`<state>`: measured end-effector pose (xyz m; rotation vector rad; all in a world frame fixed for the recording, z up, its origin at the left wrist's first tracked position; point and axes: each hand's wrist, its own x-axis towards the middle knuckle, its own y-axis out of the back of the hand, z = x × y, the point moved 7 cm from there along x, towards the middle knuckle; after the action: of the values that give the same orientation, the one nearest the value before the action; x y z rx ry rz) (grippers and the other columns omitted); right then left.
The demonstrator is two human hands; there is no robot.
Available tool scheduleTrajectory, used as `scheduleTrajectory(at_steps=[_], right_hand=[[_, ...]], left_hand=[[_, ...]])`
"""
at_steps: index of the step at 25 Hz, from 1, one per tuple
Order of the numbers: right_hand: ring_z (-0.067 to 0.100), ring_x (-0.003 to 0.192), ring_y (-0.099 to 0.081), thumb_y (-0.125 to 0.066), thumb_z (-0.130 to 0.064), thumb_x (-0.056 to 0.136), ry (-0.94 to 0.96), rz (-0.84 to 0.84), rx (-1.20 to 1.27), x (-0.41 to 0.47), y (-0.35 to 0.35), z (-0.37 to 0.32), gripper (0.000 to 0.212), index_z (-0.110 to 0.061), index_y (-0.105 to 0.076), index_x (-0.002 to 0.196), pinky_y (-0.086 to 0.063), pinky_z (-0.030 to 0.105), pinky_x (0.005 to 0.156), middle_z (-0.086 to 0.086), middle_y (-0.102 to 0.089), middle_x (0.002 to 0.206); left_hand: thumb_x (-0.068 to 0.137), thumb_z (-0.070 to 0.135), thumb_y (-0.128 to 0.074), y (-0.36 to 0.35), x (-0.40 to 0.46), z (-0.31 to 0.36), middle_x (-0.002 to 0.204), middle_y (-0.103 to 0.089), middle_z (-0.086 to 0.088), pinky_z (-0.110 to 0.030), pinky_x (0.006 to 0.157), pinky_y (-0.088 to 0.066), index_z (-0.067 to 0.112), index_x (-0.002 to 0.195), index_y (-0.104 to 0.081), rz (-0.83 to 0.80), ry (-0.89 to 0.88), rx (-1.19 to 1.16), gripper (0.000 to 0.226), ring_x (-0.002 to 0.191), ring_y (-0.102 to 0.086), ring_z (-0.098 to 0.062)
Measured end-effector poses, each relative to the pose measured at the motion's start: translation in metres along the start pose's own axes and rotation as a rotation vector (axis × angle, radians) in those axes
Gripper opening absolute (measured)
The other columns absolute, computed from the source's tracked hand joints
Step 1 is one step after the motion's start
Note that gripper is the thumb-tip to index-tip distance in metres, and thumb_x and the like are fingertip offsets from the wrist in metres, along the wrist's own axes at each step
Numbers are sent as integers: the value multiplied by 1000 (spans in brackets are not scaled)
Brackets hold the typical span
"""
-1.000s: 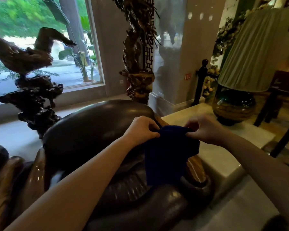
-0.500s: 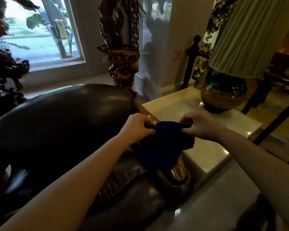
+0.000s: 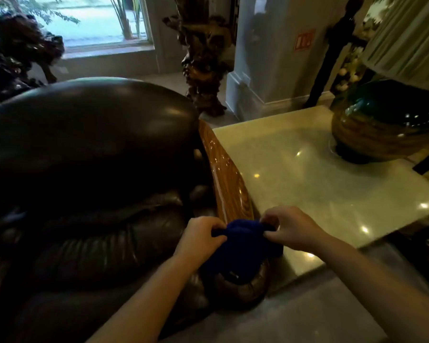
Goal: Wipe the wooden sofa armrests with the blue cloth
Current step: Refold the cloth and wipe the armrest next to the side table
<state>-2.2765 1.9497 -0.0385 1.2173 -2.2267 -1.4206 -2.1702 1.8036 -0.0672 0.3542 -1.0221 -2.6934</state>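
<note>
A dark blue cloth (image 3: 243, 246) is bunched between both hands above the front end of the glossy wooden armrest (image 3: 227, 177). My left hand (image 3: 201, 240) pinches its left edge and my right hand (image 3: 291, 229) pinches its right edge. The cloth hangs down over the armrest's rounded scroll end (image 3: 243, 289) and hides part of it. The armrest runs back along the right side of a dark leather sofa (image 3: 84, 149).
A pale polished stone side table (image 3: 320, 184) stands right against the armrest, with a round lamp base (image 3: 384, 125) and pleated shade (image 3: 406, 38) at its far right. A carved wooden sculpture (image 3: 206, 63) and a white pillar (image 3: 270, 53) stand behind; window at far left.
My view has tilted down and closer to the sofa. Both hands with the cloth have come down toward the front end of the armrest, and the cloth is more bunched.
</note>
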Motion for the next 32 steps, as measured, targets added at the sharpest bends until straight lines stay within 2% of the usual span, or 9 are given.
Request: scheduleTrajectory(at_steps=[5,9,13,16,18,20,23,27,32], right_hand=[[8,75,-58,-65,-29,73,10,-91,-15,25,-92,94,19,-26,-66,91,-47,27,61,-8,-65,85],[8,76,-56,-65,-30,73,26,-45,-7,49,-145,139,21,-27,-66,94,-41,24,61,-6,-65,89],[10,79,-54,-65,-26,76,41,71,9,81,-181,169,22,-23,-65,99,-38,25,64,-3,-64,93],[16,89,-57,-63,-24,79,21,189,13,95,-201,181,26,-21,-63,105,-42,27,70,0,-62,98],[20,98,-56,-63,-20,80,7,340,48,95,-211,186,31,-17,-61,110,-42,28,80,4,-61,104],[27,117,-49,-58,-17,83,49,516,12,85,-226,183,41,-13,-53,123,-38,32,96,11,-56,123],[24,141,-15,-41,-26,91,119,619,-129,73,-261,173,54,-23,-25,142,-16,42,114,9,-25,152],[21,142,-3,-30,-31,92,126,646,-154,86,-291,182,55,-23,-16,144,-10,45,114,6,-12,153],[21,143,1,-23,-35,95,120,676,-146,118,-281,186,54,-23,-10,145,-6,43,116,1,-5,154]], left_hand=[[82,18,-63,-113,15,-72,105,-63,11,-19,81,-48,30,104,-63,-64,204,-37,25,96,-57,-2],[82,17,-62,-159,37,-117,108,-63,11,-7,69,-40,28,104,-63,-22,175,-44,25,93,-53,4],[83,17,-62,-189,66,-161,110,-63,7,-7,73,-35,24,109,-62,120,160,-28,28,94,-50,3],[85,16,-58,-203,72,-178,116,-60,3,-13,85,-35,22,116,-57,306,105,19,32,105,-49,-2],[88,17,-51,-217,67,-180,130,-54,1,-23,102,-33,20,126,-48,440,50,48,38,124,-39,-5],[91,23,-37,-237,57,-179,147,-34,-1,-40,114,-17,18,138,-30,554,40,223,48,137,-18,-8],[90,28,-28,-272,52,-178,151,-14,-5,-46,116,-4,15,143,-8,612,19,366,58,141,-1,-13],[89,29,-27,-296,66,-190,150,-11,-8,-42,112,-3,12,142,1,632,28,381,62,140,13,-9],[91,34,-21,-279,99,-191,152,0,-4,-46,114,-7,17,142,9,632,107,381,62,141,5,-18]])
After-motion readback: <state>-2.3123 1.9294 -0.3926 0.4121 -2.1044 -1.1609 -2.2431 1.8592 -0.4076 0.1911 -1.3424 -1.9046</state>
